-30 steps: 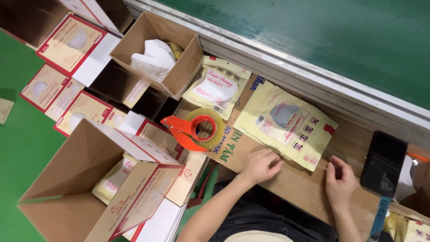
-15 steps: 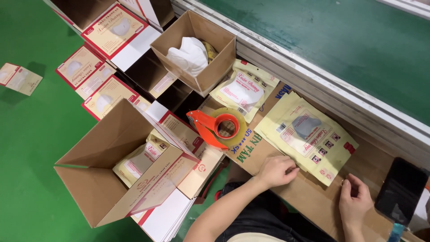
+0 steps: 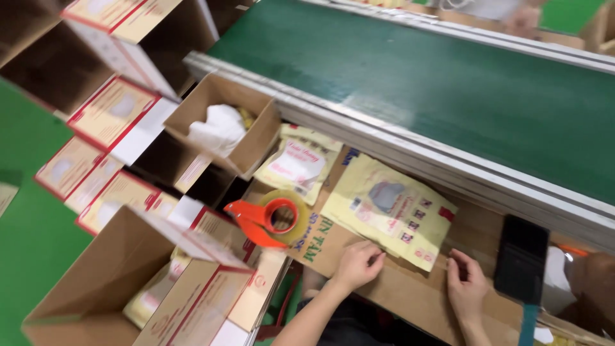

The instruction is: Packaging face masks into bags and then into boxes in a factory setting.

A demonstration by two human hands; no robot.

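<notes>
A yellow printed pouch [image 3: 387, 210] lies flat on a brown cardboard sheet [image 3: 410, 298] in front of me. My left hand [image 3: 356, 263] rests on the cardboard at the pouch's near left corner, fingers curled and touching its edge. My right hand [image 3: 466, 287] rests at the pouch's near right corner, fingers bent against the cardboard. An orange tape dispenser [image 3: 264, 221] with a roll of clear tape sits just left of the pouch. A second yellow pouch [image 3: 299, 164] lies behind the dispenser.
A green conveyor belt [image 3: 448, 83] with a metal rail runs across the back. An open carton with white bags [image 3: 224, 128] stands at the left, a larger open carton [image 3: 109, 282] at the near left among flat red-edged box blanks. A black device [image 3: 522, 259] lies at the right.
The view has swung and blurred, so everything appears shifted in the frame. Both hands stay at the near edge of the yellow pouch, in much the same pose.
</notes>
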